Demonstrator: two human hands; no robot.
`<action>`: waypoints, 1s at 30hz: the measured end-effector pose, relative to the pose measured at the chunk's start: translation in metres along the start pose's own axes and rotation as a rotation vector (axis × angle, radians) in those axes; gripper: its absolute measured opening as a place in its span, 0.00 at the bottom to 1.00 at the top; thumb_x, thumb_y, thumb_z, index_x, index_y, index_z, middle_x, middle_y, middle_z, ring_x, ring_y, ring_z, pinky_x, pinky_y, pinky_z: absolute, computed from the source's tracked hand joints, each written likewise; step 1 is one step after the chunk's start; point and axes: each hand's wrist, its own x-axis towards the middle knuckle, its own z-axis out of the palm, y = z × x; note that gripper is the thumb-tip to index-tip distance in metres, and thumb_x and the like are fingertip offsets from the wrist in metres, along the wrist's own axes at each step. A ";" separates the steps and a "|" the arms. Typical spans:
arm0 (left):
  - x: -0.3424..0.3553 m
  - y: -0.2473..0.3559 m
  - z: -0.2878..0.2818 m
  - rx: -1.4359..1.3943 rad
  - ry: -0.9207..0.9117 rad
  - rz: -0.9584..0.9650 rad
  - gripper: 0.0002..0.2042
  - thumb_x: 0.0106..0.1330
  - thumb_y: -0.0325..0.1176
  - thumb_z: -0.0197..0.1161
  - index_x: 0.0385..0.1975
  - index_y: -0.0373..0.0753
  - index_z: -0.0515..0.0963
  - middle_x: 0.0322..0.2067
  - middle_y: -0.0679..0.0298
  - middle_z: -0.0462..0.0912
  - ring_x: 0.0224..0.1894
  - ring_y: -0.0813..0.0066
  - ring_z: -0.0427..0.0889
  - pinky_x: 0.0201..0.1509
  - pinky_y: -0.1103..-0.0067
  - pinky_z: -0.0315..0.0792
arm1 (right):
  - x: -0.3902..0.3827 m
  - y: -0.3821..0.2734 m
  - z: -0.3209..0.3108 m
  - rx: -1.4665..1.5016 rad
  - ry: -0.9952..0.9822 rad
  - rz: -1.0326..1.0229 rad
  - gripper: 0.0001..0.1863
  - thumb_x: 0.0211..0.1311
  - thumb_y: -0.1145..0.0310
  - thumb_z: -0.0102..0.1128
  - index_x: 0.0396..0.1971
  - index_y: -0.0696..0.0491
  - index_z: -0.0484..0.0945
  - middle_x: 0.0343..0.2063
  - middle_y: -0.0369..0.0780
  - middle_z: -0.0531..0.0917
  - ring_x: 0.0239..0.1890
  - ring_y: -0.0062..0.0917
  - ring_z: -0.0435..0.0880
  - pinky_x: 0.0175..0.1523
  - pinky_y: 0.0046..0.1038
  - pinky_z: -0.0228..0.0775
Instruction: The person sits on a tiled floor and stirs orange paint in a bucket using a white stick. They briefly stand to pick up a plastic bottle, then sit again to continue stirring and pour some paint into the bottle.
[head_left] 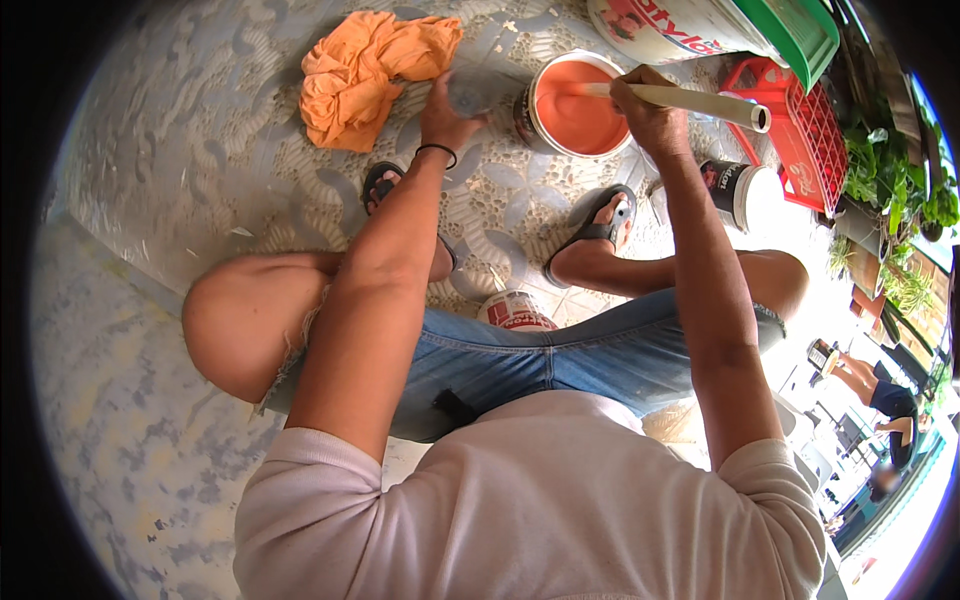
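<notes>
Orange paint (580, 118) sat in the open bucket (524, 122), the right hand (652, 112) clamped on a pale pole (715, 103) dipped into it, the left hand (450, 117) apart, wrapped around a clear plastic container (476, 92); a hard sideways shove could have slopped paint over the rim (588, 155). A white pail (705, 28) crowded the far right, while patterned floor (510, 195) gave more room back toward the sandals (590, 230).

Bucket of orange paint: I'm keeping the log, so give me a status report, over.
Left hand holding clear plastic container. Right hand gripping pale tube, one end in orange paint. Bucket uncovered; orange cloth to its left, apart from it.
</notes>
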 end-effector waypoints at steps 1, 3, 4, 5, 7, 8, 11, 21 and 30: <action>-0.001 -0.002 -0.001 0.009 0.004 0.014 0.50 0.43 0.36 0.87 0.70 0.41 0.67 0.67 0.52 0.75 0.71 0.54 0.73 0.74 0.65 0.69 | 0.003 -0.004 -0.006 -0.208 -0.040 -0.033 0.12 0.63 0.66 0.70 0.31 0.61 0.83 0.26 0.42 0.88 0.27 0.22 0.88 0.36 0.25 0.83; 0.001 -0.004 0.000 0.021 0.008 0.049 0.50 0.43 0.36 0.88 0.70 0.42 0.67 0.67 0.52 0.75 0.71 0.53 0.73 0.74 0.65 0.69 | 0.000 -0.007 -0.010 -0.228 -0.092 0.079 0.09 0.62 0.68 0.67 0.28 0.59 0.83 0.24 0.40 0.88 0.25 0.22 0.88 0.35 0.27 0.82; 0.001 -0.006 -0.001 0.023 0.005 0.054 0.50 0.42 0.37 0.88 0.70 0.42 0.68 0.67 0.52 0.74 0.71 0.53 0.73 0.75 0.65 0.69 | -0.003 -0.008 -0.007 -0.063 -0.088 0.138 0.09 0.62 0.68 0.68 0.28 0.59 0.83 0.24 0.41 0.88 0.26 0.22 0.88 0.35 0.27 0.82; 0.002 -0.005 0.001 0.020 -0.002 0.064 0.50 0.42 0.37 0.88 0.70 0.42 0.68 0.68 0.52 0.74 0.71 0.53 0.72 0.75 0.64 0.68 | -0.008 -0.012 -0.003 0.097 -0.077 0.198 0.09 0.62 0.68 0.68 0.28 0.59 0.83 0.24 0.41 0.88 0.26 0.23 0.88 0.35 0.27 0.82; 0.003 -0.003 0.002 0.015 -0.008 0.071 0.50 0.42 0.37 0.88 0.70 0.42 0.68 0.68 0.52 0.74 0.72 0.53 0.72 0.75 0.64 0.68 | -0.009 -0.005 0.006 0.404 -0.044 0.254 0.09 0.61 0.67 0.70 0.29 0.58 0.83 0.24 0.42 0.87 0.27 0.24 0.89 0.36 0.26 0.82; 0.004 -0.004 0.001 0.012 -0.008 0.067 0.50 0.42 0.37 0.88 0.70 0.42 0.68 0.68 0.52 0.74 0.72 0.52 0.72 0.75 0.64 0.68 | -0.007 -0.004 0.008 0.399 -0.014 0.199 0.09 0.61 0.67 0.70 0.29 0.58 0.83 0.24 0.42 0.87 0.27 0.23 0.89 0.36 0.26 0.82; 0.003 -0.005 0.002 0.009 0.002 0.066 0.50 0.42 0.37 0.88 0.70 0.42 0.68 0.68 0.53 0.74 0.71 0.52 0.72 0.75 0.64 0.68 | 0.002 0.000 0.003 0.138 0.034 0.004 0.11 0.60 0.65 0.71 0.30 0.58 0.83 0.23 0.39 0.87 0.27 0.21 0.88 0.37 0.27 0.81; 0.005 0.002 0.004 -0.043 0.002 0.109 0.47 0.40 0.36 0.87 0.67 0.42 0.71 0.64 0.52 0.77 0.68 0.52 0.75 0.72 0.63 0.70 | 0.004 -0.004 0.012 0.276 -0.020 0.082 0.12 0.63 0.67 0.70 0.34 0.62 0.84 0.28 0.42 0.89 0.26 0.23 0.88 0.35 0.25 0.84; 0.006 0.004 0.006 -0.076 -0.045 0.052 0.47 0.41 0.36 0.87 0.67 0.42 0.71 0.63 0.52 0.78 0.67 0.52 0.77 0.71 0.64 0.71 | -0.009 -0.017 0.010 0.273 -0.051 0.219 0.10 0.59 0.67 0.70 0.30 0.59 0.84 0.22 0.40 0.87 0.24 0.22 0.87 0.34 0.29 0.80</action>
